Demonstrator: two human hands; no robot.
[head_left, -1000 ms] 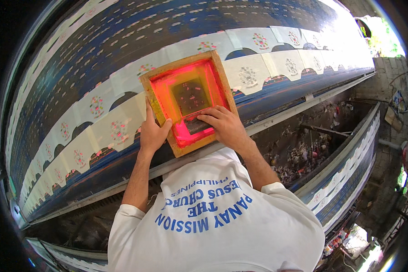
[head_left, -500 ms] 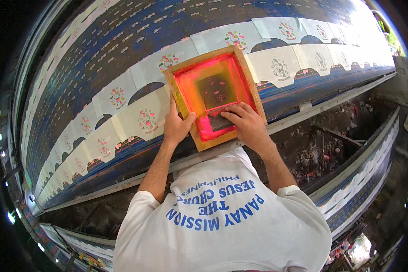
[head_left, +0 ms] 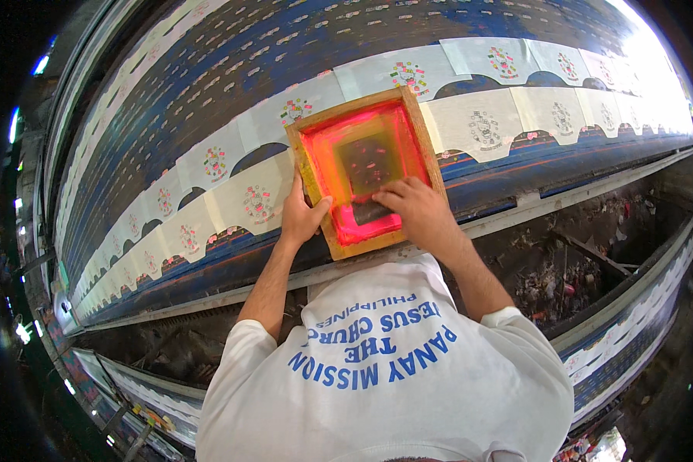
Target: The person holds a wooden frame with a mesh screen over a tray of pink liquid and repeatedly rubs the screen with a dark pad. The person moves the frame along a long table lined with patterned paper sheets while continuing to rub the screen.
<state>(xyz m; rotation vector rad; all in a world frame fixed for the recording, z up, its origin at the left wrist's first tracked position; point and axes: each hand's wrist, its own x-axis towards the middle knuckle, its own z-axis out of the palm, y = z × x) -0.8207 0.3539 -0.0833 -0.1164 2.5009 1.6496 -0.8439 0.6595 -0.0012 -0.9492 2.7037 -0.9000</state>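
Observation:
A wooden-framed printing screen (head_left: 362, 247) lies tilted over a row of pale cut fabric pieces. Its inner edges are pink and orange, and its mesh has a dark middle patch. My left hand (head_left: 303, 215) grips the frame's left side, thumb on top and fingers at the outer edge. Inside the frame, my right hand (head_left: 421, 212) is closed on a dark squeegee (head_left: 368, 212), which rests near the screen's lower end with its right part hidden by my fingers. A fabric piece with a cartoon print (head_left: 258, 202) lies left of the frame; another printed piece (head_left: 484, 129) lies right of it.
Two rows of printed fabric pieces run along a long dark-blue table (head_left: 231, 81) marked with small pale patches. A metal rail (head_left: 500, 223) edges its near side. Below is a debris-filled trough (head_left: 562, 281), with another fabric-covered table (head_left: 624, 354) beyond it at right.
The squeegee has turned and now shows a narrower side, and my right hand has shifted with it. My left hand keeps its grip on the frame. The whole view has moved slightly.

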